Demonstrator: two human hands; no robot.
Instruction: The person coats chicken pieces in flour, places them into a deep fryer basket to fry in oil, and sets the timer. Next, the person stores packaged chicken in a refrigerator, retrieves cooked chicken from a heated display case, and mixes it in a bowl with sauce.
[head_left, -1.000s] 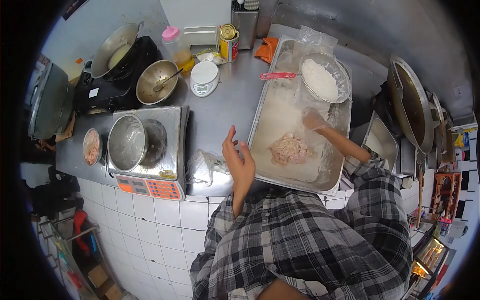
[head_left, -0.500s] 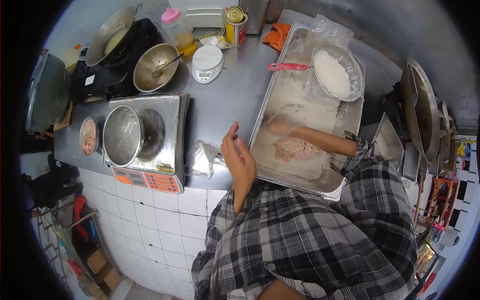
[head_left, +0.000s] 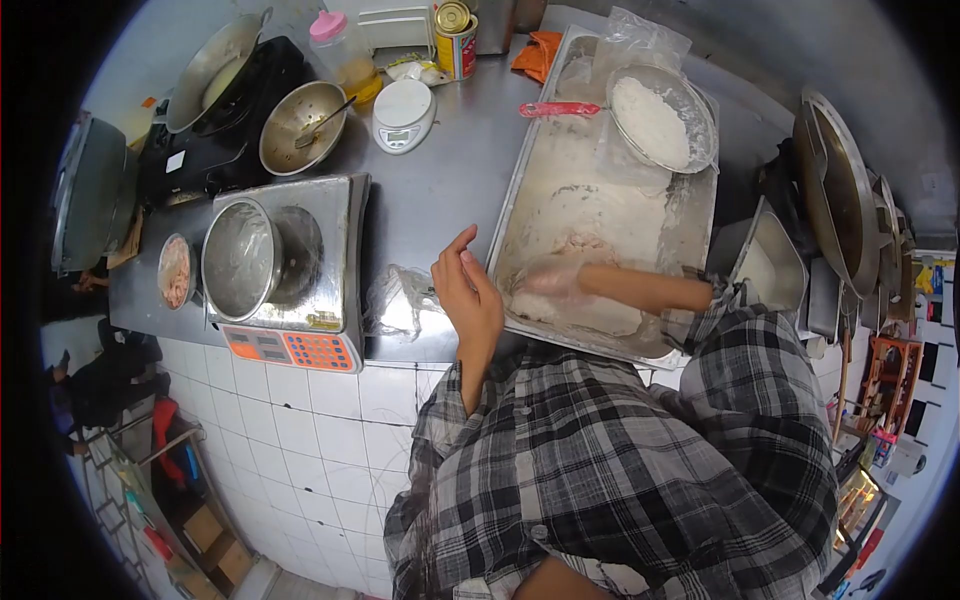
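My right hand (head_left: pixel 552 281), blurred and seemingly in a clear glove, is low in the near left part of a large metal tray (head_left: pixel 508 215) coated with white flour (head_left: pixel 625 225). Floured raw meat pieces (head_left: pixel 583 246) show just beyond it, partly hidden by the hand and forearm. Its fingers are smeared by motion. My left hand (head_left: pixel 468 292) is raised beside the tray's left edge, fingers apart and holding nothing. A sieve with a red handle (head_left: pixel 560 109) rests over the far right of the tray, with white flour (head_left: pixel 650 122) in it.
Left of the tray lie a crumpled plastic bag (head_left: pixel 398 300), a large scale (head_left: pixel 325 313) bearing a metal bowl (head_left: pixel 240 262), a small white scale (head_left: pixel 403 115) and a bowl of meat (head_left: pixel 174 272). Large pans (head_left: pixel 835 190) stand at the right.
My right hand has moved from the tray's right side to its near left, over the meat area. The meat has shifted in the tray. My left hand stays raised; the view has shifted slightly.
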